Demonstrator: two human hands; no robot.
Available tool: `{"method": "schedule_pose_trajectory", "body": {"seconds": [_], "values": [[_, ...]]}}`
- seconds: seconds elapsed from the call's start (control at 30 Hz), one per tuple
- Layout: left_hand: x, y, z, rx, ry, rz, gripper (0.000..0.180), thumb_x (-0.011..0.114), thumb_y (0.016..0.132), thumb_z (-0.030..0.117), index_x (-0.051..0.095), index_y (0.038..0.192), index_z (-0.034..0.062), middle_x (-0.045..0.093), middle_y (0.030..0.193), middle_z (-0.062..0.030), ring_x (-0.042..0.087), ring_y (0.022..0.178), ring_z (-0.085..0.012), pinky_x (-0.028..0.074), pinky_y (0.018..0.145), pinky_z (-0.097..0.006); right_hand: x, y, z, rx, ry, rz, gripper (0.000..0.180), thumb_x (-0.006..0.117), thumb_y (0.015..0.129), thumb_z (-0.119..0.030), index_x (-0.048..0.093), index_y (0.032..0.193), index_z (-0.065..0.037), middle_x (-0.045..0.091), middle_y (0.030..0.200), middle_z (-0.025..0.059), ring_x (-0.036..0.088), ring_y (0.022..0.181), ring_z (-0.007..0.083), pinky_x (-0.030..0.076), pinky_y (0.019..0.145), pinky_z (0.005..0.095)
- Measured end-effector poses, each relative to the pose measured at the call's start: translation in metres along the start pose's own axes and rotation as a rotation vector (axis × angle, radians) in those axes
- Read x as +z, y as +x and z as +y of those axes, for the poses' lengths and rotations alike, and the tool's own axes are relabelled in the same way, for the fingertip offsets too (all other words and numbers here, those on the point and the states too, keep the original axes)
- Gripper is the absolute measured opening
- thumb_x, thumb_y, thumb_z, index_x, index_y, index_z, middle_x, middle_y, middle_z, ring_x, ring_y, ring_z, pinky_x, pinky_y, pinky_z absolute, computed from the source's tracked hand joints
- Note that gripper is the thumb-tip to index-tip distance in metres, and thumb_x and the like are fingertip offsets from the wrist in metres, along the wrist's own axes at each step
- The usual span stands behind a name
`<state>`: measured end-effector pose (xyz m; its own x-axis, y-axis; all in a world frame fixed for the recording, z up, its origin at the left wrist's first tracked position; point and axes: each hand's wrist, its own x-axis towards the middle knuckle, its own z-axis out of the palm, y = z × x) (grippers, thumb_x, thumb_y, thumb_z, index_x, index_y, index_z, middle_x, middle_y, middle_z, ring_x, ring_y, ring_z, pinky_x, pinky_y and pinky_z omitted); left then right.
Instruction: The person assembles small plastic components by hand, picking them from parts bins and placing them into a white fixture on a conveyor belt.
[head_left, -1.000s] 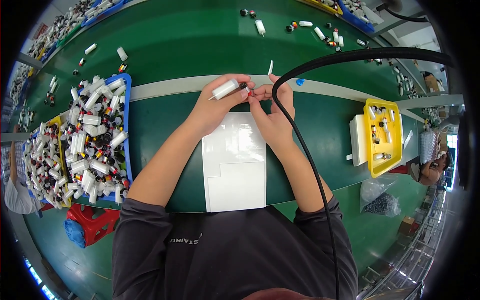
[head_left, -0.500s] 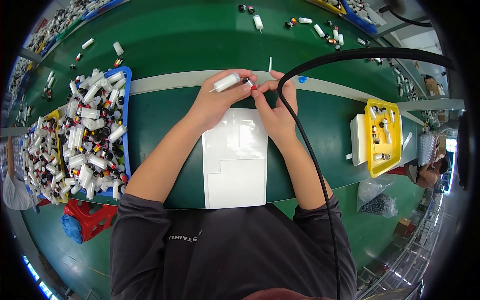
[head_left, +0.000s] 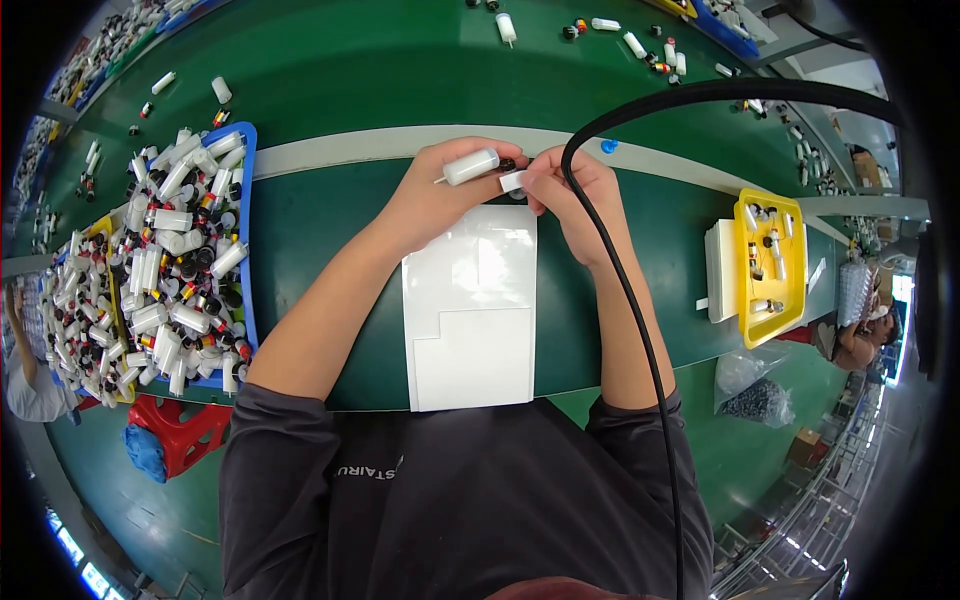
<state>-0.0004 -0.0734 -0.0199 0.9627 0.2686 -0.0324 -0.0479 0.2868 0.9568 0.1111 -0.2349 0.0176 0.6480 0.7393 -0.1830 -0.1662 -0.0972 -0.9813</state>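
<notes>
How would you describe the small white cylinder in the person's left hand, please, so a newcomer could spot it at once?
Start at the white sheet in the middle of the green table. Just above its top edge the left hand and right hand meet. The white cylinder lies sideways in the left fingertips; unlike the cylinders heaped in the blue tray, it is held up alone.

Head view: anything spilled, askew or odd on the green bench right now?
Small white cylindrical parts lie loose on the green bench top beyond the overfull blue tray, as if strays. More white cylinders are scattered at the far edge. The white sheet lies square.
</notes>
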Motion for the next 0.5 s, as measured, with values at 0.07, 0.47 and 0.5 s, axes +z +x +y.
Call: {"method": "schedule_pose_trajectory", "body": {"seconds": [0.07, 0.47, 0.5], "values": [[0.0032, -0.0002, 0.0041, -0.011, 0.051, -0.005, 0.027, 0.069, 0.093, 0.000, 0.067, 0.120, 0.0001, 0.070, 0.116, -0.0076, 0.066, 0.109, -0.0161, 0.053, 0.098, -0.029, -0.0023, 0.0021, 0.0007, 0.001, 0.010, 0.020, 0.004, 0.068, 0.090, -0.003, 0.064, 0.091, 0.000, 0.063, 0.079, 0.0034, 0.057, 0.071, 0.0114, 0.046, 0.068, 0.0252], [0.0053, -0.0028, 0.0056, -0.019, 0.078, -0.014, 0.029, 0.072, 0.093, 0.011, 0.071, 0.121, 0.0044, 0.072, 0.109, -0.0062, 0.066, 0.100, -0.0138, 0.053, 0.091, -0.028, 0.0019, 0.0022, 0.0080, -0.092, -0.025, 0.088, 0.009, 0.072, 0.091, -0.008, 0.066, 0.094, -0.003, 0.065, 0.080, 0.0007, 0.055, 0.071, 0.0067, 0.043, 0.065, 0.0223], [0.0052, -0.0026, 0.0056, -0.033, 0.041, -0.016, 0.030, 0.073, 0.093, 0.012, 0.071, 0.122, 0.0050, 0.072, 0.109, -0.0063, 0.067, 0.099, -0.0138, 0.053, 0.090, -0.028, 0.0020, 0.0021, 0.0081, -0.100, -0.022, 0.090, 0.009, 0.072, 0.091, -0.008, 0.066, 0.094, -0.003, 0.065, 0.080, 0.0006, 0.055, 0.071, 0.0066, 0.043, 0.065, 0.0222]]}}
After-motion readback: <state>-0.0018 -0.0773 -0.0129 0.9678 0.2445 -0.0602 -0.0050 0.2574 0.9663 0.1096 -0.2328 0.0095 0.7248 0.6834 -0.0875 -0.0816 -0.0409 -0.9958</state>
